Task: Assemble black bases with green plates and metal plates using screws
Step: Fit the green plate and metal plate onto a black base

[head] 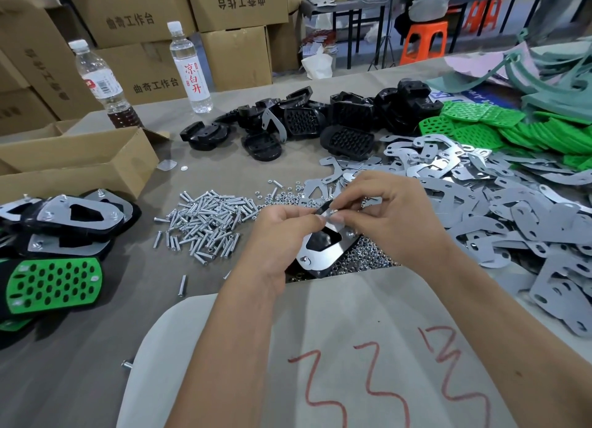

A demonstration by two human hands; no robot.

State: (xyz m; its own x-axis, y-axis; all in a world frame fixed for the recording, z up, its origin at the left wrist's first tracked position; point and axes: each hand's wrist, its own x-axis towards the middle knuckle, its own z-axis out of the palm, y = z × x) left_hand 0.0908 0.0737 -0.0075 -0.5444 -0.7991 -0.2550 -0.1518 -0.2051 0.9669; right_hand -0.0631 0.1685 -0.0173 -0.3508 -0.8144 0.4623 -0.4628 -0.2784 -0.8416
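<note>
Near edge of the bench (96,363): both hands raised over it, working one assembly (322,245), a black base capped by a shiny metal plate.

Left hand (282,235) grips the unit's top left edge, fingers curled. Right hand (394,216) pinches something small at the upper corner, likely a nut; too small to confirm.

Handling, judged: unit rigid and light, plate edges thin and slick, so hold by the base sides; nuts are fiddly, easily dropped.

Loose screws (205,222) lie just left of the hands. Finished units (57,251) sit at the left edge. Metal plates (499,216) spread right. Farther back: spare black bases (307,120), green plates (480,123) far right.
</note>
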